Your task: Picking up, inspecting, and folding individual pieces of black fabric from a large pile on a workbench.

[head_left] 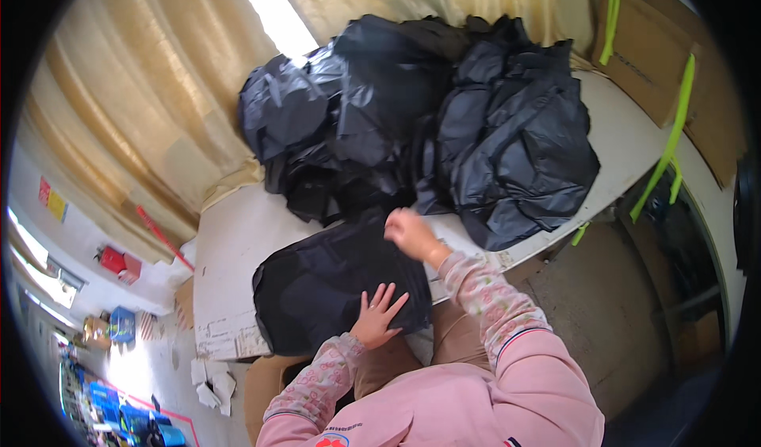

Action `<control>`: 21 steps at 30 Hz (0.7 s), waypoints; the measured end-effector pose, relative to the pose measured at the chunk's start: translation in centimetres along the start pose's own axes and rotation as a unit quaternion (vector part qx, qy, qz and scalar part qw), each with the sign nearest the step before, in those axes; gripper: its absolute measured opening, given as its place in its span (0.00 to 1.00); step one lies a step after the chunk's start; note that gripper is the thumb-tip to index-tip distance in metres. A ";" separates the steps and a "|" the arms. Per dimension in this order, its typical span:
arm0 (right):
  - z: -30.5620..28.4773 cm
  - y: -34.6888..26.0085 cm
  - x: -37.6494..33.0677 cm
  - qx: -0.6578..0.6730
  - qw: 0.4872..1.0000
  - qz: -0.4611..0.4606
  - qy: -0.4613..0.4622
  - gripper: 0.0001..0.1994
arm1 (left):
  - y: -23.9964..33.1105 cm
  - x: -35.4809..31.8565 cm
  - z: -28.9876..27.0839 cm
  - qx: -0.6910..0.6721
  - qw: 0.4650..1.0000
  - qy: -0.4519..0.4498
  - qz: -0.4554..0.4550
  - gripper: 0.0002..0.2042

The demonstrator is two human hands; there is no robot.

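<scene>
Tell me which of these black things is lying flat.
The black piece under the left hand, at the near edge of the table; the other black pieces behind it are crumpled in heaps.

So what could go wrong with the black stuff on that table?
The flat piece might slide toward the lap, because it seems to stick out past the front edge of the table, though the left hand lies spread on it. The crumpled pile behind could slump onto it, since they lie so close. Some of the pile's right part, near the edge, might slip off too.
</scene>
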State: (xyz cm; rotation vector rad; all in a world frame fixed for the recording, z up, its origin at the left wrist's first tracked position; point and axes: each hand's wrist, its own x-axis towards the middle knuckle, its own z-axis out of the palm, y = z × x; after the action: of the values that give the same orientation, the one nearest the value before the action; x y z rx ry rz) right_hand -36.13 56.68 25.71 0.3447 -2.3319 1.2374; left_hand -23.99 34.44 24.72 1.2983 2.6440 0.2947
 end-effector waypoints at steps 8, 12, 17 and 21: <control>-9.5 4.7 -4.3 -0.081 0.969 0.044 0.230 0.05 | -0.3 -0.5 0.2 0.013 1.000 0.025 -0.004 0.44; -17.9 9.1 -3.7 -0.289 0.884 0.211 0.300 0.18 | -0.2 0.0 0.6 -0.002 1.000 0.015 0.001 0.46; -21.6 12.8 -4.1 -0.355 0.876 0.272 0.179 0.08 | -0.9 0.1 -0.7 -0.078 0.996 -0.027 0.026 0.46; -20.8 9.6 -4.3 -0.263 0.912 0.150 0.275 0.04 | -2.2 0.9 -2.9 -0.241 0.969 -0.046 0.018 0.41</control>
State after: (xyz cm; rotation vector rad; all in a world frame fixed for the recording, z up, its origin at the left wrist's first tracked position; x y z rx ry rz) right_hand -30.51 79.34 26.67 -0.5022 -2.1309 0.6495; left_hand -26.89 33.55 26.87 1.1591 2.2704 0.8027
